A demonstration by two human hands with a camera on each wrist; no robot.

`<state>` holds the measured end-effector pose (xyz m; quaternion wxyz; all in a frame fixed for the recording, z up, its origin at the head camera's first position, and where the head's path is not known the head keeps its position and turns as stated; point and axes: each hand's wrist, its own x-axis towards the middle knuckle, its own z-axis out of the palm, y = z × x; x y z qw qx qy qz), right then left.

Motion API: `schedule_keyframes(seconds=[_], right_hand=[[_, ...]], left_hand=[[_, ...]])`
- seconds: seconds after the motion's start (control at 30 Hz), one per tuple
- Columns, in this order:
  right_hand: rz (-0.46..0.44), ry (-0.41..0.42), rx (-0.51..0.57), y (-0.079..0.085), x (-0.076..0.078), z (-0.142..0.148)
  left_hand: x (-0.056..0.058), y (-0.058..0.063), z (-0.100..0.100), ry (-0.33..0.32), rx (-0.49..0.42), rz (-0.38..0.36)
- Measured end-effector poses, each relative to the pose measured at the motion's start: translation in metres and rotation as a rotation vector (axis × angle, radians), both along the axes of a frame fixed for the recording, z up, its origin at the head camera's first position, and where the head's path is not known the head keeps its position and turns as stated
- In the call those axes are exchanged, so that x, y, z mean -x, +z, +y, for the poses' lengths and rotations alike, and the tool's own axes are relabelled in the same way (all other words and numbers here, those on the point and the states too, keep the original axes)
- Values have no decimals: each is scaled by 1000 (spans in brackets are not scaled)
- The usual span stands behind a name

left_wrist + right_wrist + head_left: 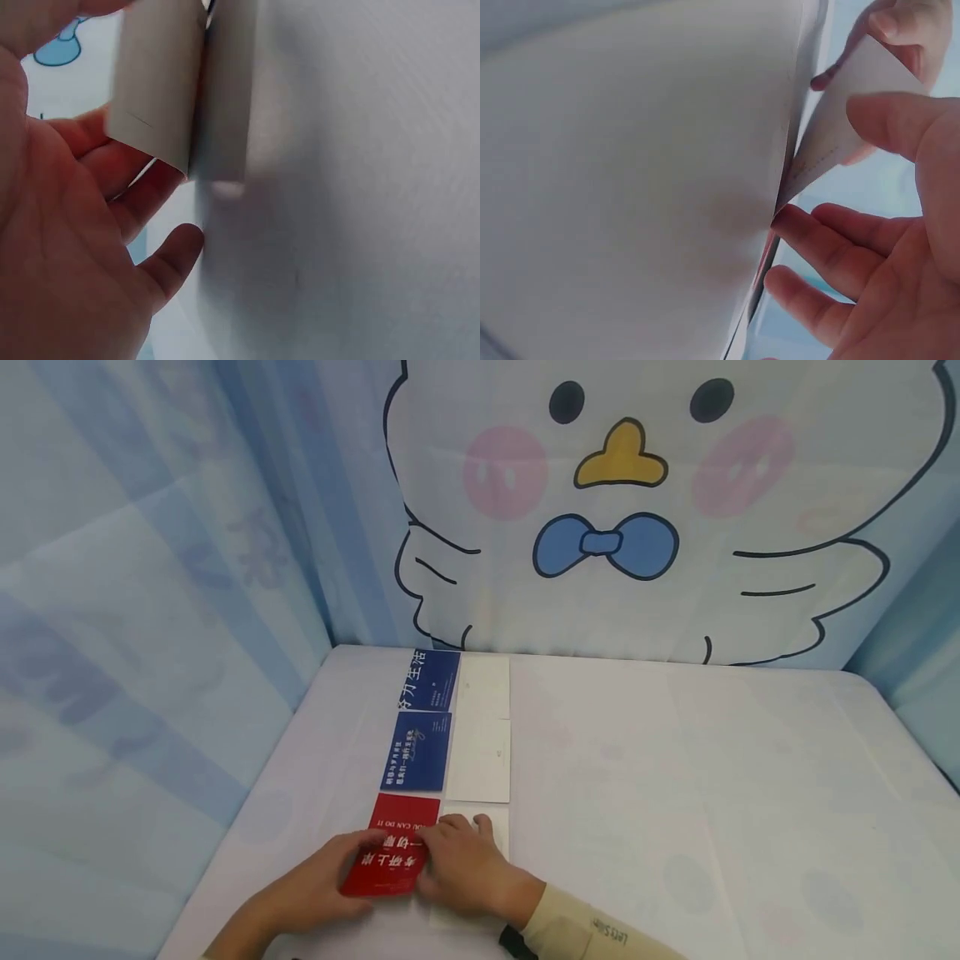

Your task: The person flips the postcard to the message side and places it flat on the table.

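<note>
A red card [397, 847] with white lettering is held at the near end of a column of cards, tilted with its near part raised. The left hand [322, 881] grips its left edge; in the left wrist view the card's pale underside [157, 75] shows, with fingers behind it. At the right edge, the right hand [468, 868] pinches the card. From the right wrist, the thumb [892, 120] lies over the pale side [840, 120], and fingertips touch near a lower corner. A pale card [497, 827] lies partly hidden beneath the right hand.
Beyond the red card lie two blue cards [416, 752] with white lettering. Beside them, two off-white cards [480, 764] form a second column. The pale cloth-covered table [712, 793] extends right. Patterned curtains [150, 610] hang at the left and behind.
</note>
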<state>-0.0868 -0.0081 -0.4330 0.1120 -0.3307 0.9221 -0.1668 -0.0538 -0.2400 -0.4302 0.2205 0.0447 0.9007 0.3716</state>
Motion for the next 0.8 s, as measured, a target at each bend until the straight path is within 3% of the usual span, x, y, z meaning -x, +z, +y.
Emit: schedule_keyframes(seconds=[0.2,0.4,0.8], right_hand=[[-12,-24,18,1,2,-1],[-24,-38,49,2,2,-1],[-42,-57,132,3,5,-2]], left_hand=[[2,-4,0,132,58,-12],[2,-4,1,150,77,18],[3,-3,2,240,38,189]])
